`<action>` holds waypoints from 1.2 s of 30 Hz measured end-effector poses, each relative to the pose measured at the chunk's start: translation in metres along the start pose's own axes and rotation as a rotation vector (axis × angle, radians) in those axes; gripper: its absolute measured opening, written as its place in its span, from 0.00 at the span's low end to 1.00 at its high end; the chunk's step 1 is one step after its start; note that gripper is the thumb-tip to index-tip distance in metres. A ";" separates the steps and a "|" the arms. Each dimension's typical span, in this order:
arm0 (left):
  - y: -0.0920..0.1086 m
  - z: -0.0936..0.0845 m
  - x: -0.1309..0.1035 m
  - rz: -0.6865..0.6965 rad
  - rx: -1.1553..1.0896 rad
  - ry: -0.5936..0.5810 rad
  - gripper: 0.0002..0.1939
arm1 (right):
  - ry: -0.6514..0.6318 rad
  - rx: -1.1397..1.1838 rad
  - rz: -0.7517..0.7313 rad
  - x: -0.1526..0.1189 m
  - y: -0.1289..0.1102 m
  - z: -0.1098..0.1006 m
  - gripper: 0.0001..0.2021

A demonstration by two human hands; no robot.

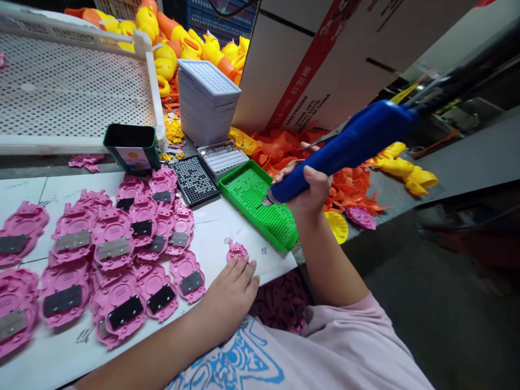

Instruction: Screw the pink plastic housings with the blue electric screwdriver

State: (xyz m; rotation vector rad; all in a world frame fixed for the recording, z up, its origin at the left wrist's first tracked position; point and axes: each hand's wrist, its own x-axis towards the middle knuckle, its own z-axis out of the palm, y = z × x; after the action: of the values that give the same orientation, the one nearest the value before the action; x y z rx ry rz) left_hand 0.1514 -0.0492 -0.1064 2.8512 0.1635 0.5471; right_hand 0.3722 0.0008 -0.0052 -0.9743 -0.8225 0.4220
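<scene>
Head view: right hand [311, 199] holds one blue screwdriver [345, 145].

a carton [349, 70] is bearing "keep frozen" and "product of china"; on its red band [311, 62], characters are showing too blurred to read.

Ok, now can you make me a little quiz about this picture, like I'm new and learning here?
1. Which hand holds the blue tool? A) left B) right C) both

2. True or false: the left hand has its fingers on a pink part.

3. Fill in: in the picture, the tool's tip shows against a ____ tray.

Key: 1. B, the right hand. 2. True. 3. Green; it's the green tray.
</scene>
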 end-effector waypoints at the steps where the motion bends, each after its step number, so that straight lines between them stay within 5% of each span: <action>1: 0.000 0.002 -0.001 0.005 0.000 -0.023 0.14 | -0.007 0.005 0.005 -0.002 -0.004 0.000 0.13; 14: -0.003 0.006 -0.004 -0.002 -0.009 -0.026 0.12 | 0.089 -0.045 0.067 0.003 0.032 -0.002 0.12; 28: -0.003 0.011 -0.006 0.001 -0.012 -0.001 0.12 | 0.034 -0.007 0.093 0.003 0.033 -0.001 0.09; 36: -0.003 0.007 -0.005 -0.016 -0.037 -0.086 0.14 | 0.064 -0.049 0.112 0.002 0.032 0.002 0.11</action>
State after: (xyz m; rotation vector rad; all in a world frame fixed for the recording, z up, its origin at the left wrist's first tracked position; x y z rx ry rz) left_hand 0.1493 -0.0481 -0.1149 2.8284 0.1596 0.4184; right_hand 0.3731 0.0204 -0.0312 -1.0771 -0.7254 0.4664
